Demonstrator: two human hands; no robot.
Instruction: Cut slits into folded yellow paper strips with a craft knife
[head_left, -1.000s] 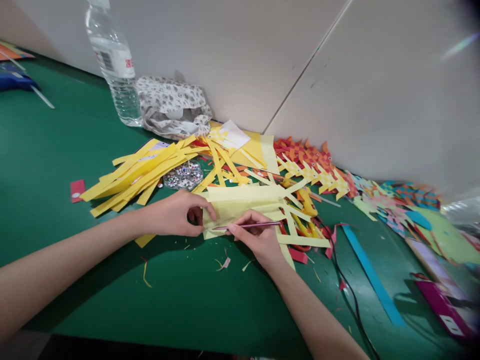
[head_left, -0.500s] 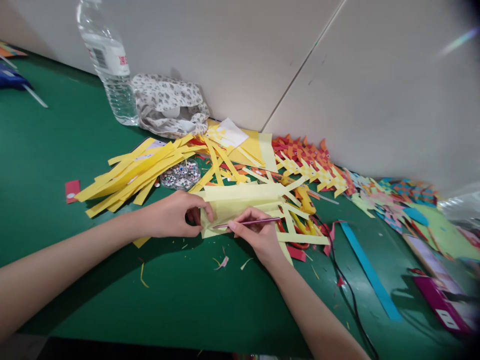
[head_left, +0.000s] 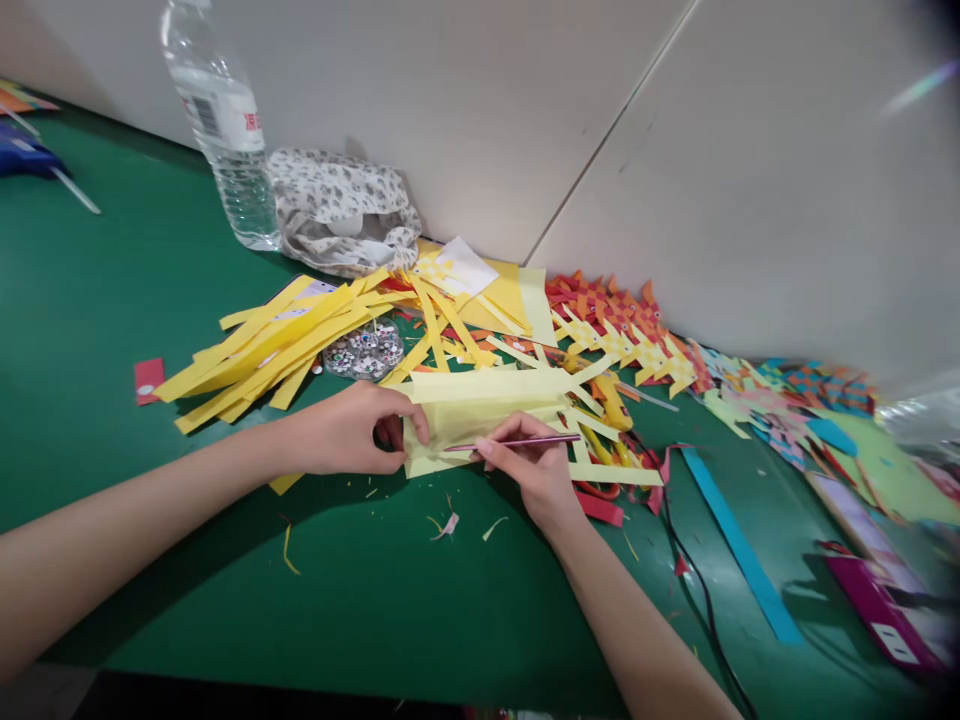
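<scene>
A pale yellow sheet of paper lies on the table in front of me, its right part cut into strips. My left hand pinches the lower left edge of the sheet between thumb and fingers. In my right hand is a slim purple pencil, held in a writing grip. Its point reaches left over the lower part of the paper; whether it touches the surface I cannot tell. Some of the strips stick out to the right past my right hand.
Yellow paper strips and a case of small beads lie behind my left hand. Farther back stand a water bottle and a patterned cloth pouch. Woven paper pieces, a blue strip and a black cable are at right.
My right hand has slid a little to the right with the pencil, drawing its point away from my left hand. The left hand keeps its hold on the paper.
</scene>
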